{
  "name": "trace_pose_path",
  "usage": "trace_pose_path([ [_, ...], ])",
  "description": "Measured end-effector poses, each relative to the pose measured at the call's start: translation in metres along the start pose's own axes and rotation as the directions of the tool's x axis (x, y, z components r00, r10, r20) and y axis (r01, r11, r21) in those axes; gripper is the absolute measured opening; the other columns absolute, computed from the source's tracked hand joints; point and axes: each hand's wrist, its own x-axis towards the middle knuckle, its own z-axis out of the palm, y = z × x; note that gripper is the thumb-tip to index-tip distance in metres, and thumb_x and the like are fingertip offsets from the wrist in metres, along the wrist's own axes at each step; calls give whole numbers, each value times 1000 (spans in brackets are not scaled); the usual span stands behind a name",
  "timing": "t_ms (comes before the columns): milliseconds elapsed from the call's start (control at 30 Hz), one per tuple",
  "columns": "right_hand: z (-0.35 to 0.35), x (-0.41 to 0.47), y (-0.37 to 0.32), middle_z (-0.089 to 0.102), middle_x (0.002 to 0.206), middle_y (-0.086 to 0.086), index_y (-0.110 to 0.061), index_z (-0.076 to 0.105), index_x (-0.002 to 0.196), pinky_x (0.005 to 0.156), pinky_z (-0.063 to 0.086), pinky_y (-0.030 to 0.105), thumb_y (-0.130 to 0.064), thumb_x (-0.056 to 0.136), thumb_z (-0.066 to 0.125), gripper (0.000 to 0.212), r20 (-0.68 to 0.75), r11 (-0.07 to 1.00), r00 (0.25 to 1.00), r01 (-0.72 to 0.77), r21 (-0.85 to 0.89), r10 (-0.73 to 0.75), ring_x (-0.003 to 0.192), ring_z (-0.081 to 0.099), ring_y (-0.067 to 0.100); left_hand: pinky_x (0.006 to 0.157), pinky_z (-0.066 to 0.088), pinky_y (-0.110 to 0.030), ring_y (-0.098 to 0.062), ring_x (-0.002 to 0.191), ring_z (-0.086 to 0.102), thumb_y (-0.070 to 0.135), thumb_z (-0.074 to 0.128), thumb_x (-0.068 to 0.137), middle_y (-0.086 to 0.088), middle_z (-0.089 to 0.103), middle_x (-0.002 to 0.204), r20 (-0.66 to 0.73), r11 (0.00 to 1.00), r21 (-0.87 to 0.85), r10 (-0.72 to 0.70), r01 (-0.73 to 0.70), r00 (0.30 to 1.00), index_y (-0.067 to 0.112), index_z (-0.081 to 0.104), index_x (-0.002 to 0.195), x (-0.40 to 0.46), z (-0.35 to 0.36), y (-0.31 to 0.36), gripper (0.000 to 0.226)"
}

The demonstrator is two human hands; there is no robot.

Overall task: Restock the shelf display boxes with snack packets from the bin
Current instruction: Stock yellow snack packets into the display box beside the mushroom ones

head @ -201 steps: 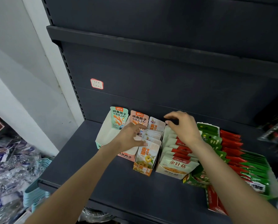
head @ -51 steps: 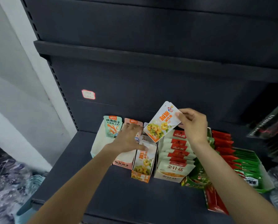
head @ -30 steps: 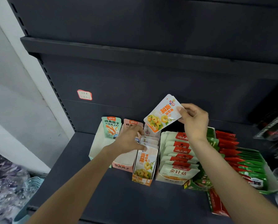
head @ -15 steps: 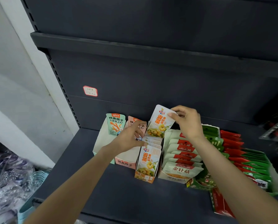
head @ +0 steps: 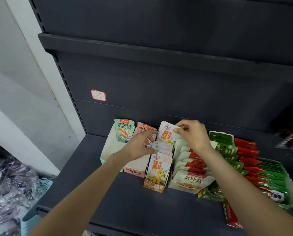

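My right hand pinches the top corner of a white and orange snack packet, which stands upright at the back of the narrow orange display box. My left hand rests on the row of matching packets in that box, fingers curled over their top edges and pulling them forward. A pink display box and a mint one stand to the left, each with a packet at its back.
A white box of mushroom packets sits right of the orange box, then green and red packet trays. The dark shelf has bare room in front. A teal bin and plastic-wrapped goods lie lower left.
My right hand has brought the raised packet down from the air into the back of the orange box. My left hand has stayed on the front packets.
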Motion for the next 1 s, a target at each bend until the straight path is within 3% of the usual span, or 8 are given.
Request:
trace_pose_path([
  [233,3,-10,5,71,104,-7,-30,71,105,83,52,37,-26,92,59,18,123,957,991,91,-277,-59,98,64,15,79,48,-20,-9,93,54,20,75,78,9,55,104,-49,999,-41,16,-18,999,27,45,130,-1,4,-1,61],
  [333,0,-10,4,69,106,-5,-27,69,110,86,51,37,-26,92,58,21,126,966,990,96,-241,-66,100,62,14,79,49,-21,-10,93,55,24,76,78,9,55,105,-53,999,-31,17,-18,998,29,45,130,2,5,0,61],
  [500,-15,-22,16,63,110,-1,-24,65,115,88,48,40,-44,91,55,32,40,953,998,49,-300,-39,108,55,19,81,47,-22,-11,96,53,34,73,79,4,55,113,-49,994,109,26,-21,998,27,49,130,9,6,2,57],
  [633,-21,-34,18,63,110,-4,-28,65,114,89,48,41,-61,85,47,47,92,950,996,18,-311,11,105,55,16,100,40,-41,-16,118,46,47,61,85,2,51,128,-48,943,329,65,-46,997,29,56,123,12,9,4,42],
  [767,-17,-35,13,64,110,-2,-26,65,114,91,46,42,-55,89,47,42,77,916,997,34,-399,-4,105,55,18,103,31,-42,-19,125,41,46,51,90,2,48,133,-86,868,495,88,-34,992,29,55,124,13,11,13,38],
  [900,-13,-43,5,64,115,1,-20,65,117,94,45,36,-44,91,53,37,13,930,999,54,-364,-53,108,55,18,98,35,-41,-21,119,47,39,48,93,0,52,128,-127,851,524,100,-19,987,27,54,124,12,15,23,34],
  [1000,-13,-58,-6,63,114,0,-17,66,115,93,44,33,-35,92,56,30,-68,940,987,113,-323,-142,108,53,18,93,38,-38,-21,113,52,36,44,95,-2,57,120,-239,838,545,183,-24,954,23,55,123,1,16,32,32],
])
